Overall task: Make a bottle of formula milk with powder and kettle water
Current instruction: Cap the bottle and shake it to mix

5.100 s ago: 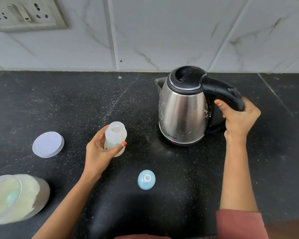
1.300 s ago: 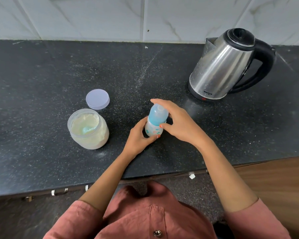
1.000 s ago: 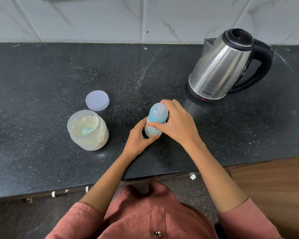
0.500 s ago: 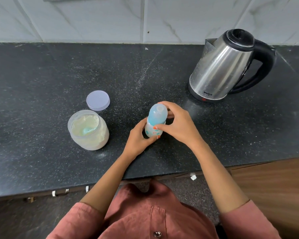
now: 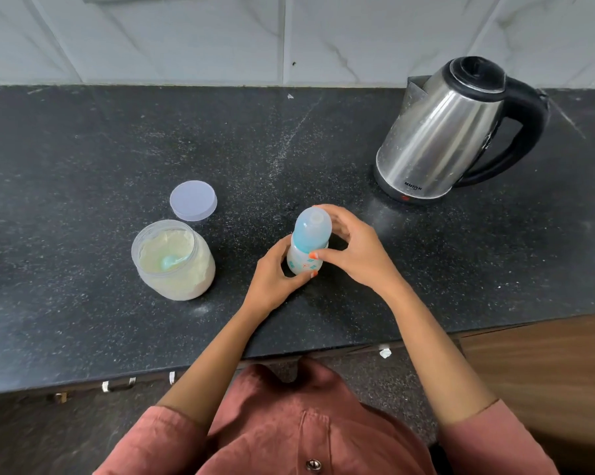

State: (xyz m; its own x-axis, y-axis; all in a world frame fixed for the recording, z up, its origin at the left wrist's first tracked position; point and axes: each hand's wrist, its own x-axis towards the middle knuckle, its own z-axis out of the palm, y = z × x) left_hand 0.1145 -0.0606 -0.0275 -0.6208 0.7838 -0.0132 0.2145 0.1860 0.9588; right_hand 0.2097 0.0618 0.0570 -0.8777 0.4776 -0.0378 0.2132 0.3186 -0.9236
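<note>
A small baby bottle [image 5: 303,260] with a printed white body stands on the black counter [image 5: 83,166]. Its blue cap [image 5: 311,229] sits on top. My left hand [image 5: 272,279] grips the bottle's body from the left. My right hand [image 5: 352,248] wraps the cap and neck from the right. An open jar of formula powder [image 5: 172,262] with a blue scoop [image 5: 169,260] inside stands to the left. The steel kettle [image 5: 443,132] with a black handle stands at the back right, lid shut.
The jar's round pale lid [image 5: 193,200] lies flat just behind the jar. A white tiled wall [image 5: 289,36] bounds the counter at the back. The counter's front edge runs below my forearms, with a wooden cabinet front [image 5: 546,371] at the lower right.
Five seconds ago my right hand held the kettle and the bottle stood uncapped in my left. Now the cap is on, and my right hand's fingers have shifted around it over the last second.
</note>
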